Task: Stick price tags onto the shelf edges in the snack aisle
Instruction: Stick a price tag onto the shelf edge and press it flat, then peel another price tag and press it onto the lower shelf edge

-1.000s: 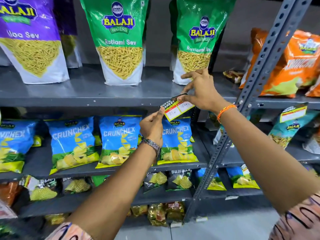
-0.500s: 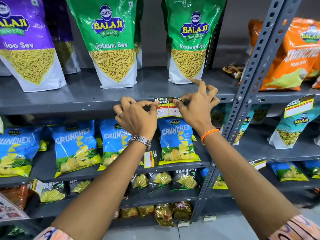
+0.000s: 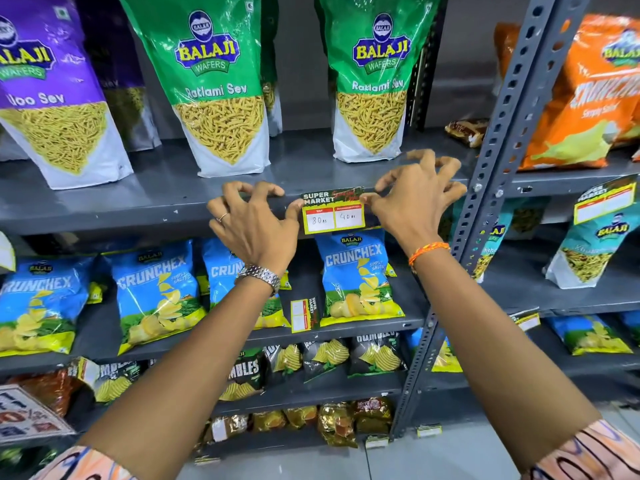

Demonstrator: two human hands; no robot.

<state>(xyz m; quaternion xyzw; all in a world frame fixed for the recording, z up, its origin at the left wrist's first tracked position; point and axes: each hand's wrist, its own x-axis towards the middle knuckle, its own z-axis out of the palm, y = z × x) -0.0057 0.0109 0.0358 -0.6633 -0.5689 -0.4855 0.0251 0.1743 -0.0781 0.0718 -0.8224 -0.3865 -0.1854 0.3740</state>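
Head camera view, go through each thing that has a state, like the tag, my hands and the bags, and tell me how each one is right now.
price tag: flat on the shelf edge, upright, reading 80 and 40.
left hand: open, thumb tip pressing the tag's left edge.
right hand: open, thumb tip pressing the tag's right edge.
Ratlami Sev bags: standing upright, sealed.
Crunchex bag: leaning back, sealed.
second tag: turned sideways on the lower shelf.

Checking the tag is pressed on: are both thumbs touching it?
Touching. The head view shows the left hand's thumb tip on the tag's left edge and the right hand's thumb on its right edge, no gap.
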